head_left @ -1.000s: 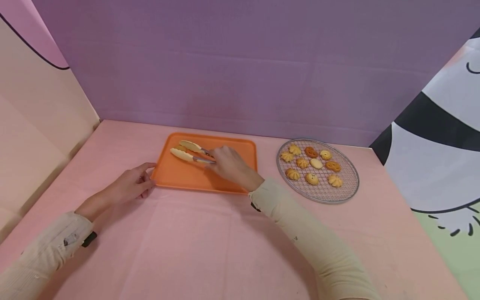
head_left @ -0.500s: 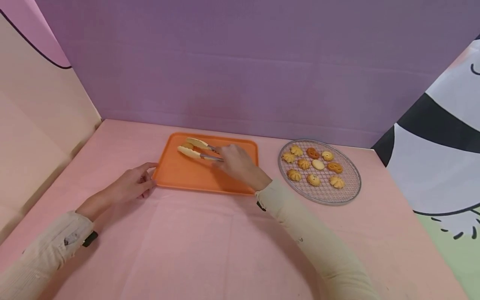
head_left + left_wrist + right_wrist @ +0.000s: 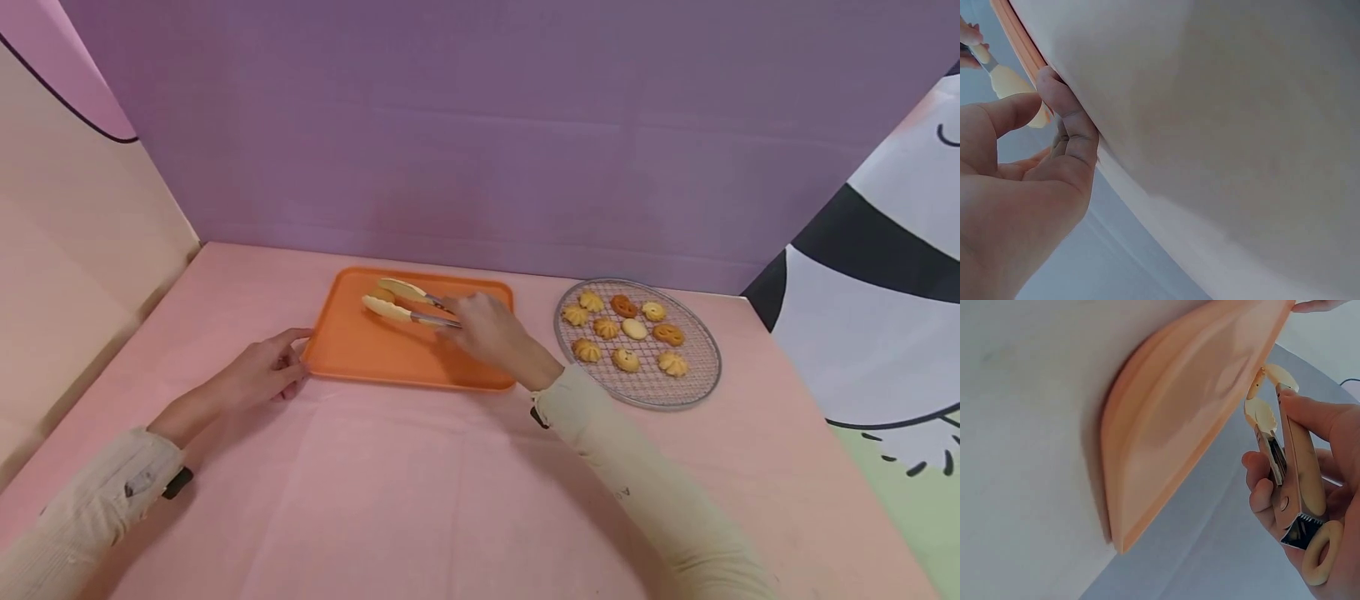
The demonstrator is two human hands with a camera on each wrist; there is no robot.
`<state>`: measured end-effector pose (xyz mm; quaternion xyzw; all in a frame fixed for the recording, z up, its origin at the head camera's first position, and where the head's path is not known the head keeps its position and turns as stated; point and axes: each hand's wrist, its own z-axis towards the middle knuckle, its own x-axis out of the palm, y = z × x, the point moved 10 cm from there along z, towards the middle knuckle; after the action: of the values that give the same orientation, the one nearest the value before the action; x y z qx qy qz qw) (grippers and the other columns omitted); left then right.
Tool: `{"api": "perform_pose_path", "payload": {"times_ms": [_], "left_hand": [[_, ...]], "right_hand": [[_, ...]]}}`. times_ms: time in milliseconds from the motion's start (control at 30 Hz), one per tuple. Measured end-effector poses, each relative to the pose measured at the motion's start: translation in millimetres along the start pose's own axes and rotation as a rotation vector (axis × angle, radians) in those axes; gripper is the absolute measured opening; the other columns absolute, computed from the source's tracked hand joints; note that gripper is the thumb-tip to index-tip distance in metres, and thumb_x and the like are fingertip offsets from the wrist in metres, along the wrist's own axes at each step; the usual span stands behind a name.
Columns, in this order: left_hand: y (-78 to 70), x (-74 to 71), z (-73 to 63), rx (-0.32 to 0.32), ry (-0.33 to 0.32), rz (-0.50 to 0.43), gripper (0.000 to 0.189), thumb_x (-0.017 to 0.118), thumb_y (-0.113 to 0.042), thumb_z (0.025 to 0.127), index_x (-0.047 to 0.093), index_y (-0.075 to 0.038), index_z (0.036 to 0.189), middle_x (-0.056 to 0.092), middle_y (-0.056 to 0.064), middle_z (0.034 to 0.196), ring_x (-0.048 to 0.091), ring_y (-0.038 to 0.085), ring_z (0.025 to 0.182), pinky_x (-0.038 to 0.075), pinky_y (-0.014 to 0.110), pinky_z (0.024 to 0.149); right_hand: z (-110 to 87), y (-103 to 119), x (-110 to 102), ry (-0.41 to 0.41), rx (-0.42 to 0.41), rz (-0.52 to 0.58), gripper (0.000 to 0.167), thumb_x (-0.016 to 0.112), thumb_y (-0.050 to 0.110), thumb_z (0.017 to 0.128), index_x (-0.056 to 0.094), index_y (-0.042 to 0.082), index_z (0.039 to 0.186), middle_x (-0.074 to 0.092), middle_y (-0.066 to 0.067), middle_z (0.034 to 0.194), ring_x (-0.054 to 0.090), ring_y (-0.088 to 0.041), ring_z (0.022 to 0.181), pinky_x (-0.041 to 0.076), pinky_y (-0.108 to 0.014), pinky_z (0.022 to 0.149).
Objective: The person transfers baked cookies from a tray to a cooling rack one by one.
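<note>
My right hand (image 3: 491,329) grips a pair of metal tongs with cream tips (image 3: 387,308) over the orange tray (image 3: 375,358). Between those tips sits a small golden-brown cookie (image 3: 383,295), partly covered by them; the right wrist view shows the cookie (image 3: 1258,382) there as well. Curled fingers and thumb wrap the handles of the tongs (image 3: 1300,465), with a ring at their end. At the tray's left edge, my left hand (image 3: 258,367) touches the rim with index finger and thumb. In the left wrist view, the left hand's thumb (image 3: 1019,112) lies near the rim.
A round wire rack (image 3: 652,383) holding several cookies and pretzel-shaped biscuits lies right of the tray. Pink cloth (image 3: 390,492) covers the table. Behind rises a purple backdrop (image 3: 480,150), and a printed panel (image 3: 847,333) stands on the right.
My right hand has moved a little to the right over the tray, and the tongs and cookie have shifted with it. My left hand stays at the tray's edge.
</note>
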<state>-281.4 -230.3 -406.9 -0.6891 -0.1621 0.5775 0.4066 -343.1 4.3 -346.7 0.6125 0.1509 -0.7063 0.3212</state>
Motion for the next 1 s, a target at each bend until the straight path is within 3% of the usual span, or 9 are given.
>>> {"api": "perform_pose_path", "payload": {"times_ms": [200,333,533,700,1000], "left_hand": [[1.4,-0.6,-1.1,-0.005,0.002,-0.017,0.056,0.058,-0.001,0.098,0.033,0.007,0.147,0.06,0.008,0.08,0.057,0.015,0.063,0.053,0.026,0.055],[1.6,0.2,-0.5,-0.007,0.012,-0.027,0.056,0.058,0.0,0.098,0.032,0.007,0.147,0.059,0.008,0.081,0.057,0.015,0.064,0.053,0.026,0.056],[0.2,0.4,-0.7,-0.001,0.013,-0.038,0.056,0.058,0.0,0.097,0.032,0.008,0.147,0.059,0.009,0.08,0.057,0.016,0.064,0.054,0.026,0.056],[0.6,-0.7,-0.7,-0.008,0.004,-0.03,0.056,0.058,0.0,0.097,0.033,0.008,0.147,0.059,0.009,0.08,0.057,0.015,0.063,0.054,0.026,0.056],[-0.6,0.3,-1.3,-0.011,0.004,-0.019,0.056,0.058,0.0,0.097,0.033,0.008,0.147,0.06,0.009,0.079,0.058,0.016,0.063,0.054,0.027,0.056]], "right_hand": [[-9.8,-4,-9,-0.028,-0.018,0.001,0.043,0.074,0.026,0.092,0.066,0.005,0.128,0.07,-0.009,0.083,0.055,-0.014,0.057,0.047,-0.029,0.057],[-16.6,-5,-17,-0.062,-0.055,-0.001,0.042,0.074,0.025,0.092,0.067,0.004,0.127,0.068,-0.007,0.076,0.054,-0.012,0.054,0.048,-0.03,0.057],[-25.0,-3,-26,-0.099,-0.098,-0.007,0.043,0.076,0.024,0.09,0.066,0.004,0.128,0.052,0.0,0.056,0.048,-0.01,0.046,0.048,-0.029,0.054],[-30.8,-6,-28,-0.118,-0.1,-0.021,0.037,0.075,0.023,0.091,0.067,0.003,0.121,0.05,0.002,0.055,0.043,-0.01,0.042,0.044,-0.027,0.051],[-46.2,-11,-31,-0.132,-0.088,-0.027,0.042,0.077,0.025,0.089,0.067,0.002,0.124,0.048,0.004,0.053,0.04,-0.01,0.041,0.038,-0.026,0.046]]}}
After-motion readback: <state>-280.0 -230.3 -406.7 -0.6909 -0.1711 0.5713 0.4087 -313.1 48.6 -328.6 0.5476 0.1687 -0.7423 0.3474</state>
